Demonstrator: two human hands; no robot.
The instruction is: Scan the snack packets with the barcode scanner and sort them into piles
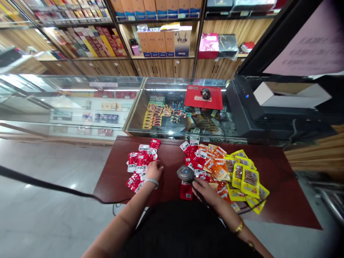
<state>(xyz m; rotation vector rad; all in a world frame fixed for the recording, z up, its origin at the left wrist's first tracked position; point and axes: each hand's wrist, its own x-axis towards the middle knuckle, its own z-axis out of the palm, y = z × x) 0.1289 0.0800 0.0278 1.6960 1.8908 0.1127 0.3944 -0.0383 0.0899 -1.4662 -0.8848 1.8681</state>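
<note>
My right hand (206, 191) is wrapped round the handle of a black handheld barcode scanner (185, 173), whose head shows a small blue light. Just below the scanner head lies a red packet (186, 191) with a barcode label. My left hand (154, 171) rests at the right edge of a loose pile of red and white snack packets (141, 161). Its fingers are loosely curled and slightly apart, with nothing visible in them. More red and white packets (199, 157) lie beyond the scanner, beside orange packets (216, 166) and yellow packets (249, 179).
The packets lie on a dark red tabletop (166, 150). Behind it stands a glass display counter (137, 107) with a red mat (190, 102) and a black mouse (206, 94) on top. A black machine (242, 107) carries an open white box (290, 100). Cables cross the table's sides.
</note>
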